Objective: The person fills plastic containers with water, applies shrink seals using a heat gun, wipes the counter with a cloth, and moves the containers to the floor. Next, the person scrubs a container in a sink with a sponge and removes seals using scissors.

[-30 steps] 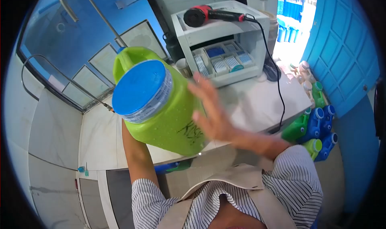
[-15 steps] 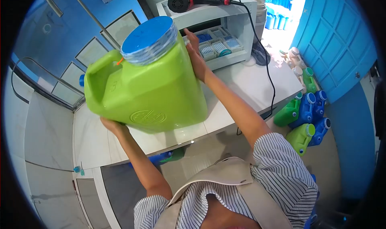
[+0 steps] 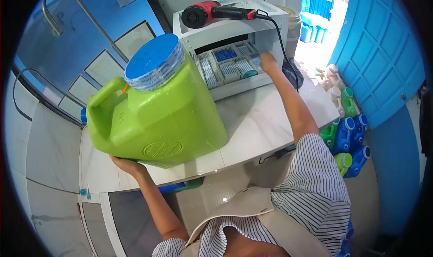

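Left hand (image 3: 127, 165) braced the green jug (image 3: 158, 117) at the worktop (image 3: 259, 115), its blue lid (image 3: 152, 56) already on above a film-wrapped neck (image 3: 160, 79), while the right hand (image 3: 268, 62) was by the small trays (image 3: 230, 71), both sets of fingers too hidden to tell.

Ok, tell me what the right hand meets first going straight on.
The right hand would probably meet the white plastic baskets inside the white boxy shelf unit, though depth is unclear.
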A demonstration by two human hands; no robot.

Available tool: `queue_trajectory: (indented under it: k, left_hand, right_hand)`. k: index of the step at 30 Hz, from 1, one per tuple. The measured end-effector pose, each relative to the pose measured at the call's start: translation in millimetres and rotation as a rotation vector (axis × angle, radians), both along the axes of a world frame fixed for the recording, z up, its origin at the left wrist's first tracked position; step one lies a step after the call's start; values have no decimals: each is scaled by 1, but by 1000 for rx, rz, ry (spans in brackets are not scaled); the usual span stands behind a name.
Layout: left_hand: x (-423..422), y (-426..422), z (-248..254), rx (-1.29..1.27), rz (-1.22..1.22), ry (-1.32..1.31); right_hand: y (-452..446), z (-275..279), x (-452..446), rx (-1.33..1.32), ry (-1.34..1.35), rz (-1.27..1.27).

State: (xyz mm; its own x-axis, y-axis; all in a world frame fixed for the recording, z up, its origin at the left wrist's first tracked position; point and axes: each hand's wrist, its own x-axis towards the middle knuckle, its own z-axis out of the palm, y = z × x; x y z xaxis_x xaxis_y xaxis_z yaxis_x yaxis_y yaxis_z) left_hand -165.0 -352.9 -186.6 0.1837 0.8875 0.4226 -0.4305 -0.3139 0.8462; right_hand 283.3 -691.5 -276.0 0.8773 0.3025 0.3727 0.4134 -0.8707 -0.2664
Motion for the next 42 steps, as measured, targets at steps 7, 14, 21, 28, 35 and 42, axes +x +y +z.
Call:
queue_trajectory:
  k: [7,14,21,28,35,42]
  left_hand:
    - [31,-98,-20,1308,306,-130]
    - [88,-189,0,1215,-622,190]
    - [159,-216,1,577,-785,316]
    - [180,-249,37,70,-1019,103]
    - [161,-238,59,6,-1168,-13]
    - [130,-229,78,281,-971,103]
  right_hand:
    - [9,-23,32,-185,167,-2]
    - [6,-18,21,-340,10,53]
    - [-13,59,-99,852,161,315]
    - [-28,105,-225,804,-285,493]
    - [-38,148,-248,1557,141,653]
    - [-11,163,-266,1304,423,790]
